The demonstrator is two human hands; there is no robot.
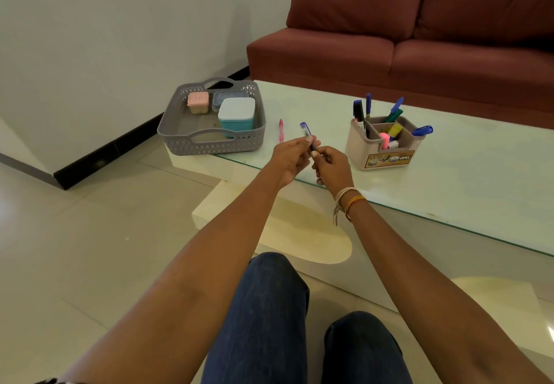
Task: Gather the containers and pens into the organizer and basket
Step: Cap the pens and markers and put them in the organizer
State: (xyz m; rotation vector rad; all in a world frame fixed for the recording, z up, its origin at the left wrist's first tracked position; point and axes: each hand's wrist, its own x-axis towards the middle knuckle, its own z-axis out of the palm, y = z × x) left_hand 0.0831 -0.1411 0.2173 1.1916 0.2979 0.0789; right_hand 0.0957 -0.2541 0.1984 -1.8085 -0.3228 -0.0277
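Observation:
Both hands hold one blue pen (306, 131) above the table's near edge. My left hand (290, 158) pinches its middle and my right hand (332, 165) pinches its lower end; its cap points up and away. A pink pen (281, 130) lies on the glass between the basket and my hands. The grey basket (209, 140) at the table's left end holds a pink-lidded container (198, 102), a clear flat container (229, 98) and a white-lidded teal container (236, 117). The beige organizer (385, 155) to the right holds several pens and highlighters.
The glass-topped table (464, 179) stretches to the right with bare surface. A maroon sofa (419, 39) stands behind it. My knees in blue jeans (269, 308) are below, over a tiled floor. A white wall with black skirting is at the left.

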